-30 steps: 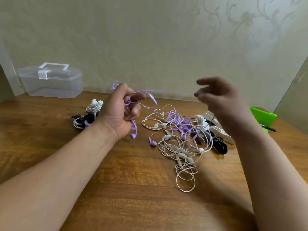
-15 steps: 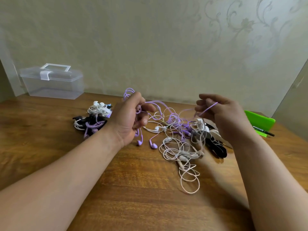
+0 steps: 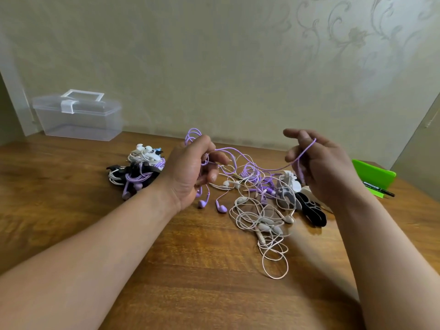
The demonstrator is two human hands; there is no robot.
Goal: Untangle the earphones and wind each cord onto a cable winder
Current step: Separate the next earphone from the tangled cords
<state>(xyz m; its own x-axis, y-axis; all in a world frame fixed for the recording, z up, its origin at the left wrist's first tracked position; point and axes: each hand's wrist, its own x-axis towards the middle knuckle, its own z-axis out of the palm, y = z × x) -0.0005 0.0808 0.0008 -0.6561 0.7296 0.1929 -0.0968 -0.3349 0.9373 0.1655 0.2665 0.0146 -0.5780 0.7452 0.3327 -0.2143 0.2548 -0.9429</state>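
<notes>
Here, the left hand (image 3: 190, 172) is gripping a bunch of the purple earphone cord (image 3: 269, 168), its fingers curled round it. Small loops are sticking out above its knuckles. The right hand (image 3: 321, 167) is pinching the same cord further along, fingers bent, and the strand is running up across its forefinger. Between the two hands the cord is sagging in a shallow curve just above the tangled heap (image 3: 259, 210) of white and purple earphones, which is lying on the wooden table (image 3: 190, 270).

Two purple earbuds (image 3: 221, 207) are lying at the heap's left edge, below the left hand. At the heap's right edge, partly hidden under the right hand, a white cable winder (image 3: 289, 182) and a black cable winder (image 3: 312, 210) are lying together. Left of the heap, beyond the left wrist, a pile of wound earphones (image 3: 138, 172) in white, purple and black is sitting. Well to the heap's far left a clear plastic box (image 3: 78, 117) is standing against the wall. To the heap's right a green stand (image 3: 371, 172) is sitting with a black marker pen (image 3: 378, 188) lying against it.
</notes>
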